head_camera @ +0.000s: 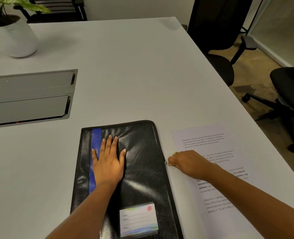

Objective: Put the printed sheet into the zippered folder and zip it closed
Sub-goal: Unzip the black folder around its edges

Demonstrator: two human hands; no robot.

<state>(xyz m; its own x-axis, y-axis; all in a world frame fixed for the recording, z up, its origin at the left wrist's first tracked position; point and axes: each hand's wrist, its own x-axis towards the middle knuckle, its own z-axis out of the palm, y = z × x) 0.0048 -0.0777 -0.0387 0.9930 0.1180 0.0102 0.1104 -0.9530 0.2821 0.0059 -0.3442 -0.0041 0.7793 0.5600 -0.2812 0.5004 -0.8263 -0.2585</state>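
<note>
A black leather zippered folder (142, 169) with a blue stripe and a name label lies closed on the white table near the front edge. My left hand (108, 163) rests flat on its cover, fingers spread. My right hand (187, 163) is at the folder's right edge, fingers pinched on the small metal zipper pull (166, 163). The printed sheet (215, 187) lies flat on the table to the right of the folder, partly under my right forearm.
A grey cable box lid (30, 95) is set into the table at the left. A white pot with a plant (16, 38) stands at the back left. Black office chairs (287, 94) stand beyond the table's right edge (246, 104).
</note>
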